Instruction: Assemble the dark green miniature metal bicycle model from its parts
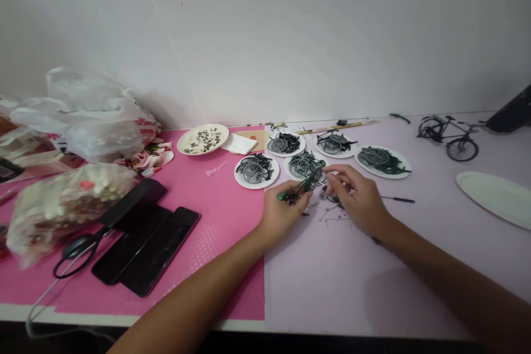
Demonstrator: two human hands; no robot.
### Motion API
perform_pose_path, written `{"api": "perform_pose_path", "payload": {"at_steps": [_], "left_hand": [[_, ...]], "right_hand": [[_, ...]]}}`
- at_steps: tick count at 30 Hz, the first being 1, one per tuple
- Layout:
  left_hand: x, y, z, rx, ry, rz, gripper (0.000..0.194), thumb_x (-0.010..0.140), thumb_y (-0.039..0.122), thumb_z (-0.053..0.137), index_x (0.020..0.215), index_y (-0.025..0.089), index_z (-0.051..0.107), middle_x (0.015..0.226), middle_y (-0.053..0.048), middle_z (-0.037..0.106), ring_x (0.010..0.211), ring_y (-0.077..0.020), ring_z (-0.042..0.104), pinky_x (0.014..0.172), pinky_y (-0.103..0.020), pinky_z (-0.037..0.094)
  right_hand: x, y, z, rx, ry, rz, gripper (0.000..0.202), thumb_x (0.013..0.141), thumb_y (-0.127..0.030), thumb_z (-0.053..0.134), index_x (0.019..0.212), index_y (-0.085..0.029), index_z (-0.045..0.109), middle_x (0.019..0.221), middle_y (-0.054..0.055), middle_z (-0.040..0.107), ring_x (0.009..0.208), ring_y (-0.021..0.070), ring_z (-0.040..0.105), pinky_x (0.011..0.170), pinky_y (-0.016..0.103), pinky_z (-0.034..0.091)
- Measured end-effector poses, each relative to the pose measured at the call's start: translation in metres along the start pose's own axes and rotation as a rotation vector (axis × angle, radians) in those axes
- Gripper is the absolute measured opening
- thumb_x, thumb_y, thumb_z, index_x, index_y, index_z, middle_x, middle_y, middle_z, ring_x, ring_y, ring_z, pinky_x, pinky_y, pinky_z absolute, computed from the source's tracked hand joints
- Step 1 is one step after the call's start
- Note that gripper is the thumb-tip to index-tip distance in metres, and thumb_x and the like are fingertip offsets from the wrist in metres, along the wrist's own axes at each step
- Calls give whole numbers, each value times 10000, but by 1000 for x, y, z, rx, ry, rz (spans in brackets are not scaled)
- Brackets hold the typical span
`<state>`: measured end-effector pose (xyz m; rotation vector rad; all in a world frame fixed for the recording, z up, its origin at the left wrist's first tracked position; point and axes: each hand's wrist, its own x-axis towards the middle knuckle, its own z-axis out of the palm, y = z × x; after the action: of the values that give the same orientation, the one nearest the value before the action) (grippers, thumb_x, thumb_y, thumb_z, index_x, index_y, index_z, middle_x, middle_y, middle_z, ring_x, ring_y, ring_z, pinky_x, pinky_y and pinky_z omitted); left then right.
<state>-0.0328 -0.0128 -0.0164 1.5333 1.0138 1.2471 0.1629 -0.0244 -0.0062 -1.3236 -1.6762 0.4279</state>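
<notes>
My left hand (282,207) is closed around a dark green model bicycle frame (305,183), held above the pale side of the table. My right hand (354,196) pinches a thin metal piece (321,183) against the frame; its exact kind is too small to make out. Just behind the hands sits a white plate (289,173) with grey spoked wheels and green parts. Thin wire-like pieces (332,215) lie on the table under my hands, partly hidden by them. A dark-handled screwdriver (401,199) rests to the right of my right hand.
Several white plates of bicycle parts, one a plate (257,183), stand behind. An assembled black model bicycle (450,137) and an oval tray (493,199) are at right. A bowl (203,149), black phones (160,251), a bag of parts (70,204) and plastic bags (91,121) occupy the left.
</notes>
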Motion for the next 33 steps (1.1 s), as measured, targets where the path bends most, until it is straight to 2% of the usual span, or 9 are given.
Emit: {"api": "perform_pose_path", "payload": {"at_steps": [3,6,11,23,30,33], "left_hand": [[0,0,0,-7,-3,4,150,834,275,759,892,137,771,829,-64,761,745,-176,651,699,-278,497],[-1,0,-1,-14,-29,2,153,828,272,765,907,142,781,847,-67,772,745,-176,663,695,-276,500],[-1,-1,-1,-4,-58,-3,170,823,271,768,936,147,792,873,-75,787,760,-184,682,709,-283,512],[-1,1,-1,-4,-71,-28,177,825,265,773,952,143,794,860,-78,790,753,-188,692,714,-288,529],[0,-2,-1,-7,-59,-20,170,831,281,767,929,143,784,834,-65,774,731,-176,676,684,-270,518],[1,-5,-2,12,-25,15,152,843,283,754,910,149,776,835,-58,771,746,-177,678,702,-269,522]], "right_hand": [[3,5,-1,2,-22,36,406,1030,-508,550,1305,-234,667,738,10,714,496,147,550,493,277,434],[7,9,-2,-33,-31,38,374,1012,-484,574,1272,-245,697,815,18,744,456,130,483,508,295,430],[10,10,-2,-61,23,16,282,988,-437,584,1064,-225,754,892,67,772,657,206,633,594,324,473],[10,11,-2,-61,37,-6,265,984,-423,588,1056,-223,746,964,88,760,781,237,673,628,340,508],[8,11,-2,-62,63,13,298,990,-485,600,1101,-225,696,916,65,713,632,179,584,512,292,418],[7,8,-2,-64,55,7,279,989,-499,615,977,-225,662,816,32,672,657,176,587,547,288,427]]}}
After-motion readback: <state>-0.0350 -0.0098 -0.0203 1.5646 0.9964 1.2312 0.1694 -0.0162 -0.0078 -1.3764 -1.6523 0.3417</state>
